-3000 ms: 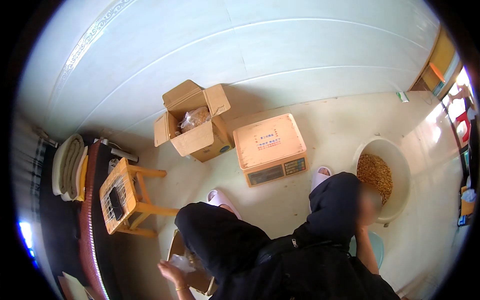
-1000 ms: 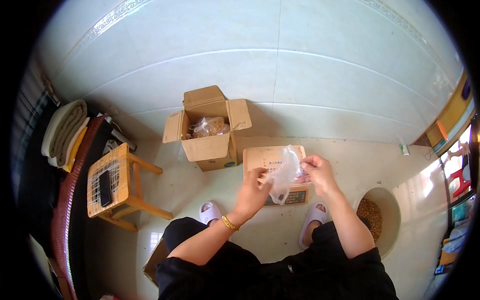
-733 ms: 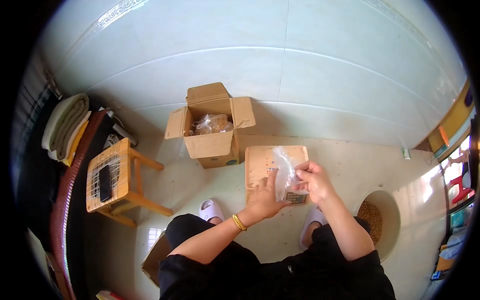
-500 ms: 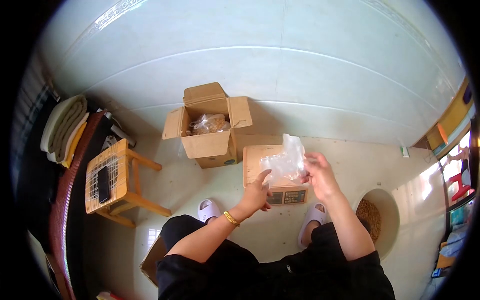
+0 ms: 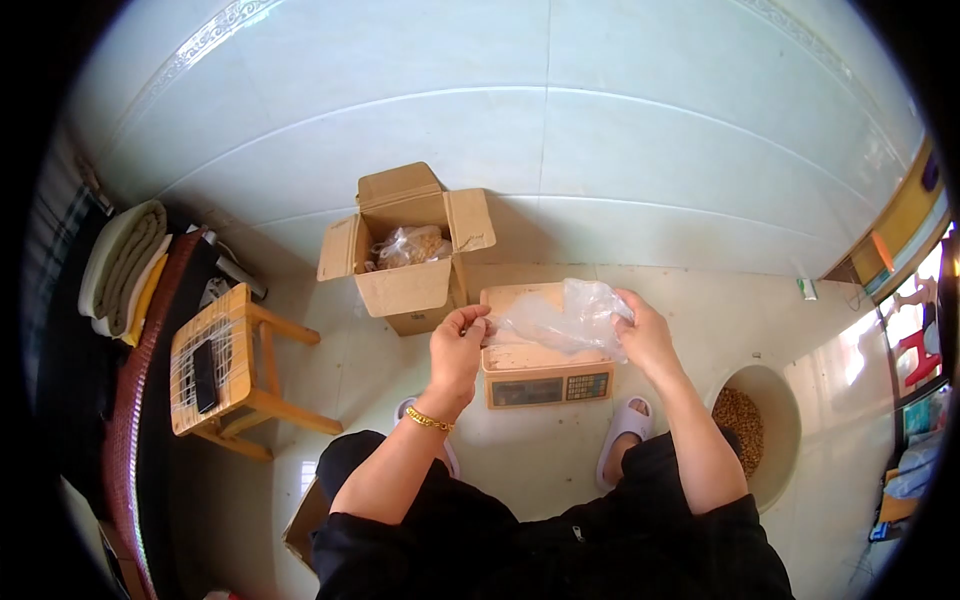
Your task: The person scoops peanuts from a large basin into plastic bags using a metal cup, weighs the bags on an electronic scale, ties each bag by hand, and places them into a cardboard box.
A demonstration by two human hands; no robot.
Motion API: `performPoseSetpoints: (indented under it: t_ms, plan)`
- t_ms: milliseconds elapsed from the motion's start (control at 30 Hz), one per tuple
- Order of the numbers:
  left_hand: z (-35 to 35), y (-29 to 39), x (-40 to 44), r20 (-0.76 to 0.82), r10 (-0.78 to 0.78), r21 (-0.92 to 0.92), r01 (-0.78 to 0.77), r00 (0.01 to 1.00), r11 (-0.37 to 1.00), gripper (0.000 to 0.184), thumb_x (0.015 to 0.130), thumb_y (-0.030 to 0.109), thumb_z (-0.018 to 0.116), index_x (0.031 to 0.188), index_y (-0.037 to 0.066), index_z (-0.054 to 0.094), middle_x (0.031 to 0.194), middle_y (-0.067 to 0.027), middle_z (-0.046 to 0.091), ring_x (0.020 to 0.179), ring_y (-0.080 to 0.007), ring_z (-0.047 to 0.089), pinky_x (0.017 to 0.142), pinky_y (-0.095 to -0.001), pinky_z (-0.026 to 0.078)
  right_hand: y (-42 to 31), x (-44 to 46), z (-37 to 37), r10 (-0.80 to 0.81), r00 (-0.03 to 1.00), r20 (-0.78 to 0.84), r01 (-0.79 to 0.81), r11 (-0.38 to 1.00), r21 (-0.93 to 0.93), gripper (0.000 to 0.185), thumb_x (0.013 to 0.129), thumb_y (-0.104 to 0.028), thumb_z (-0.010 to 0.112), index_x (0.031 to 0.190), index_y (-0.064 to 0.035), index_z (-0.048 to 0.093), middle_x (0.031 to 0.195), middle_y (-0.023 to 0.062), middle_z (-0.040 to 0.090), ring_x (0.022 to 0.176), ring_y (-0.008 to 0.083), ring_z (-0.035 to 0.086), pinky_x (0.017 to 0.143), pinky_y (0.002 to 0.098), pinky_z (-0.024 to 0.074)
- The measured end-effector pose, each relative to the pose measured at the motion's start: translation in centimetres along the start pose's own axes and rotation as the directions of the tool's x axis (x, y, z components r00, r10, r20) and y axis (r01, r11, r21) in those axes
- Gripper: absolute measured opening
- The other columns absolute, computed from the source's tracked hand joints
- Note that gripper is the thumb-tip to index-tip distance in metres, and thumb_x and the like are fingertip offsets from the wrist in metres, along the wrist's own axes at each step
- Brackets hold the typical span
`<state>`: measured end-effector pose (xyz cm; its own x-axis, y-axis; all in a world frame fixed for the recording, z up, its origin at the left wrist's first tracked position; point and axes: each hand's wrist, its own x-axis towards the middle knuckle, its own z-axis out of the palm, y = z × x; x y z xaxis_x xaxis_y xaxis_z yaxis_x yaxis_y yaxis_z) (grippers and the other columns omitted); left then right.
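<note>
A clear plastic bag (image 5: pixel 572 318) is stretched sideways between my two hands, with nothing visible inside it. My left hand (image 5: pixel 460 340), a gold bracelet at its wrist, pinches the bag's left end. My right hand (image 5: pixel 642 332) grips the other end, fingers closed on the film. Beneath the bag stands an orange-topped weighing scale (image 5: pixel 495 362) with a display and keypad on its front. The bag hides part of the scale's platform.
An open cardboard box (image 5: pixel 405 288) holding filled clear bags (image 5: pixel 412 245) stands by the wall. A wooden stool (image 5: pixel 245 385) with a phone (image 5: pixel 205 375) is at left. At right, a pale bucket (image 5: pixel 785 430) contains brown nuts or beans (image 5: pixel 738 425).
My left hand has moved left and its fingers have closed on the bag. The bag is now spread wider and lies more level, and the right hand has shifted slightly.
</note>
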<state>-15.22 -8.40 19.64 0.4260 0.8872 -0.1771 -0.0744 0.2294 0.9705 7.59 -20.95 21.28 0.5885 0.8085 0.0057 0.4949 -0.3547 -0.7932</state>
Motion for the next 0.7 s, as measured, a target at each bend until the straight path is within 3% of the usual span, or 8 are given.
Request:
performPoseSetpoints:
  t_ms: [200,333,467,533,567,633,667,700]
  plan:
    - [1.0,2.8,-1.6,0.133,0.017,-0.093,-0.005,0.991,0.996,0.022,0.093,0.008,0.047,0.114,0.004,0.054,0.097,0.0002,0.058,0.069,-0.0054,0.050,0.064,-0.0197,0.043,-3.5,-2.6,0.8,-0.313,0.949,-0.022,0.241,0.772,-0.588,0.050,0.080,-0.033,0.061,0.124,-0.0117,0.051,0.114,0.0177,0.053,0.095,0.0349,0.057,0.078,0.0435,0.0461]
    - [1.6,4.1,-2.5,0.293,0.011,-0.144,0.032,0.956,0.989,0.027,0.093,0.010,0.047,0.119,0.006,0.053,0.106,0.0020,0.059,0.062,-0.0034,0.041,0.059,-0.0176,0.039,-3.5,-2.9,1.8,-0.186,0.969,0.163,0.246,0.691,-0.679,0.045,0.074,-0.021,0.066,0.116,-0.0102,0.055,0.113,0.0151,0.054,0.102,0.0318,0.053,0.083,0.0433,0.0437]
    - [1.7,4.6,-2.8,0.297,0.000,-0.156,0.048,0.955,0.987,0.027,0.093,0.010,0.047,0.120,0.006,0.053,0.106,0.0022,0.059,0.062,-0.0031,0.040,0.058,-0.0177,0.038,-3.5,-2.9,2.2,-0.287,0.954,0.092,0.274,0.698,-0.662,0.036,0.075,-0.014,0.064,0.110,-0.0082,0.057,0.108,0.0141,0.056,0.098,0.0319,0.055,0.080,0.0433,0.0445]
    - [1.8,4.4,-2.9,0.296,-0.003,-0.142,0.047,0.955,0.989,0.028,0.093,0.009,0.047,0.120,0.005,0.053,0.107,0.0022,0.059,0.061,-0.0027,0.039,0.057,-0.0176,0.038,-3.8,-3.8,2.6,-0.706,0.708,0.023,0.702,0.700,-0.131,0.031,0.075,-0.009,0.061,0.106,-0.0058,0.057,0.100,0.0145,0.059,0.090,0.0315,0.058,0.076,0.0429,0.0458]
    - [1.9,4.3,-3.0,0.287,-0.003,-0.146,0.047,0.958,0.988,0.028,0.093,0.009,0.047,0.120,0.005,0.053,0.107,0.0022,0.059,0.061,-0.0027,0.039,0.057,-0.0176,0.038,-4.2,-4.5,3.2,-0.709,0.705,0.032,0.706,0.697,-0.127,0.031,0.075,-0.009,0.061,0.106,-0.0058,0.057,0.100,0.0145,0.059,0.090,0.0315,0.058,0.076,0.0429,0.0458]
    - [2.1,4.4,-3.1,0.319,0.003,-0.117,0.036,0.948,0.992,0.029,0.093,0.007,0.046,0.120,0.004,0.052,0.108,0.0007,0.059,0.059,-0.0020,0.038,0.055,-0.0169,0.036,-4.8,-5.8,4.3,-0.464,0.697,0.547,0.420,0.882,0.212,0.025,0.079,-0.013,0.057,0.103,-0.0060,0.058,0.095,0.0158,0.060,0.085,0.0313,0.060,0.073,0.0428,0.0468]
    - [2.1,4.5,-3.1,0.328,-0.004,-0.108,0.042,0.945,0.993,0.029,0.093,0.007,0.046,0.120,0.004,0.052,0.108,0.0007,0.059,0.059,-0.0020,0.038,0.055,-0.0169,0.036,-4.2,-6.0,4.6,-0.460,0.705,0.540,0.413,0.885,0.215,0.025,0.079,-0.013,0.057,0.103,-0.0060,0.058,0.095,0.0158,0.060,0.085,0.0313,0.060,0.073,0.0428,0.0468]
    - [1.9,4.6,-2.9,0.302,-0.003,-0.136,0.047,0.953,0.990,0.029,0.092,0.006,0.046,0.120,0.004,0.053,0.107,-0.0001,0.059,0.059,-0.0017,0.037,0.054,-0.0166,0.035,-3.3,-5.8,5.1,-0.235,0.705,0.669,0.431,0.891,-0.142,0.024,0.081,-0.017,0.055,0.103,-0.0066,0.059,0.094,0.0162,0.061,0.087,0.0311,0.060,0.074,0.0430,0.0468]
